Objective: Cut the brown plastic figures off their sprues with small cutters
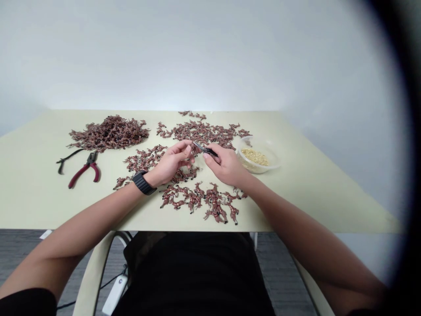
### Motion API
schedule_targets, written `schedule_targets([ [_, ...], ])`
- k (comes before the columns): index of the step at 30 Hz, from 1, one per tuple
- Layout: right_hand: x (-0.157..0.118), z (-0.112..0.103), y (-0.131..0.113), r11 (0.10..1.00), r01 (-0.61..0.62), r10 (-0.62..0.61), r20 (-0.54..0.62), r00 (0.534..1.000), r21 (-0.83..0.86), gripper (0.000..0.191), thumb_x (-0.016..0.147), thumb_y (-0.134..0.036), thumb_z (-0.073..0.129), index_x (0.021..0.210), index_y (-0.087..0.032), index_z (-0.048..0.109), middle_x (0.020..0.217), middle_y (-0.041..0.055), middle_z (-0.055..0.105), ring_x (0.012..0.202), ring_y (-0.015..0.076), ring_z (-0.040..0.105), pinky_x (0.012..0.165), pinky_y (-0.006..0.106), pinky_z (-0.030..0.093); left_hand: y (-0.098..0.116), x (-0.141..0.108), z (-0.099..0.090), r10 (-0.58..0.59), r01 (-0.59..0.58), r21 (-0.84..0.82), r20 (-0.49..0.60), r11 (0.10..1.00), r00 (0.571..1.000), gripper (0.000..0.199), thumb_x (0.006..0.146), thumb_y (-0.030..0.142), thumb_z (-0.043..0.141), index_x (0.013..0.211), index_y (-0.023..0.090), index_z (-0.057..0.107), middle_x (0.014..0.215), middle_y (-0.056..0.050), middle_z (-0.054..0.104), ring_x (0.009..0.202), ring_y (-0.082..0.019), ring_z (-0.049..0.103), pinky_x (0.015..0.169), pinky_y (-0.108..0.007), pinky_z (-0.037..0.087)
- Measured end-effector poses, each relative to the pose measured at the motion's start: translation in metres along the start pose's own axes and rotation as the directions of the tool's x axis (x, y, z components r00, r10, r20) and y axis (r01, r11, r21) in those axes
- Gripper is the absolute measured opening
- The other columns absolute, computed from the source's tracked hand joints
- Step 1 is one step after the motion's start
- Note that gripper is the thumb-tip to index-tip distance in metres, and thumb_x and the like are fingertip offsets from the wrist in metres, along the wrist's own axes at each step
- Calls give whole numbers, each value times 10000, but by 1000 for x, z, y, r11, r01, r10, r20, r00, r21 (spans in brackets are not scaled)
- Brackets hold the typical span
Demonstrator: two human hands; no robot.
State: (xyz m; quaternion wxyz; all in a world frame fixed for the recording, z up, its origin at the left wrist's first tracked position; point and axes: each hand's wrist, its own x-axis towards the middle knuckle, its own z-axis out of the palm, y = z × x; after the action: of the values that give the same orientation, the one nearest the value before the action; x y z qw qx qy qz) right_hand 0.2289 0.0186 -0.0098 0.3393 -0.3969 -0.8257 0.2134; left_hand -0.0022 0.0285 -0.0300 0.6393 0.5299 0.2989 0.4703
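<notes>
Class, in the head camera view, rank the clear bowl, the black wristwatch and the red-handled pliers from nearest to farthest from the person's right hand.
1. Clear plastic bowl: just beyond and right of the right hand.
2. Black wristwatch: on the left wrist.
3. Red-handled pliers: far left on the table.

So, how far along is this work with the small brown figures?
The spread-out figures in loose groups look done. In hand: the right hand holds a small black-tipped tool up to the left hand. Left: the big heap of figures, perhaps also the pale grains in the clear bowl.

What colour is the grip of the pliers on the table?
The pliers' grip is red, best seen in the head view.
</notes>
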Motion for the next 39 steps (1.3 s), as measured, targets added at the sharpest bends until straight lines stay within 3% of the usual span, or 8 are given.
schedule_targets([
  [6, 0, 1, -3, 998, -57, 57, 11, 998, 15, 334, 1051, -516, 466, 999, -218, 609, 674, -18, 552, 599, 166, 480, 627, 321, 320, 5, 1, 3, 160, -129, 209, -142, 969, 977, 503, 851, 416, 855, 1298, 209, 752, 1204, -110, 764, 999, -185, 724, 959, -375, 593],
  [11, 1, 8, -5, 960, -159, 144, 80, 986, 231, 381, 1054, -563, 455, 901, -232, 567, 733, -1, 534, 661, 167, 470, 624, 318, 359, 7, -4, 8, 346, -251, 466, -131, 849, 929, 484, 887, 367, 822, 1350, 254, 737, 1222, -89, 782, 1106, -231, 740, 1028, -448, 584],
  [16, 2, 6, -9, 664, -496, 273, 437, 857, 559, 431, 1049, -630, 435, 883, -243, 524, 692, -40, 304, 557, 122, 200, 470, 278, 171, 9, -3, -9, 587, -417, 766, 65, 489, 807, 459, 900, 250, 798, 1351, 308, 735, 1327, -62, 746, 1231, -249, 701, 1169, -509, 495],
  [19, 3, 5, -9, 521, -576, 246, 536, 808, 629, 455, 1022, -669, 473, 880, -240, 526, 703, -48, 265, 563, 118, 145, 451, 273, 112, 14, 0, -19, 549, -438, 814, 182, 381, 816, 460, 848, 209, 834, 1294, 299, 767, 1321, -64, 748, 1274, -270, 683, 1213, -519, 447],
  [23, 2, 7, -7, 605, -510, 265, 450, 853, 611, 467, 1020, -680, 462, 901, -239, 556, 700, -42, 305, 556, 120, 193, 456, 276, 159, 15, -2, -12, 553, -378, 791, 62, 481, 831, 437, 848, 252, 839, 1278, 294, 774, 1310, -60, 754, 1239, -262, 698, 1179, -515, 485],
  [26, 2, 8, -5, 848, -299, 247, 173, 953, 438, 414, 1036, -612, 475, 921, -233, 592, 759, -4, 481, 604, 135, 366, 527, 293, 290, 12, -2, 0, 474, -300, 607, -145, 736, 869, 492, 854, 339, 845, 1331, 261, 749, 1209, -80, 791, 1100, -236, 751, 1065, -464, 577],
  [29, 1, 7, -2, 970, -143, 150, -21, 989, 195, 365, 1037, -559, 504, 966, -222, 625, 812, 12, 597, 691, 161, 498, 634, 315, 362, 10, 0, 6, 274, -188, 345, -221, 919, 936, 569, 827, 404, 866, 1346, 207, 739, 1151, -113, 802, 1024, -222, 769, 1001, -426, 606],
  [39, 0, 6, 2, 996, -49, 50, -14, 999, 70, 323, 1044, -505, 502, 1055, -210, 634, 705, -22, 542, 617, 151, 470, 632, 309, 329, 8, 3, 0, 106, -78, 145, -198, 986, 974, 576, 805, 365, 886, 1340, 210, 745, 1108, -102, 806, 904, -169, 762, 952, -371, 601],
])
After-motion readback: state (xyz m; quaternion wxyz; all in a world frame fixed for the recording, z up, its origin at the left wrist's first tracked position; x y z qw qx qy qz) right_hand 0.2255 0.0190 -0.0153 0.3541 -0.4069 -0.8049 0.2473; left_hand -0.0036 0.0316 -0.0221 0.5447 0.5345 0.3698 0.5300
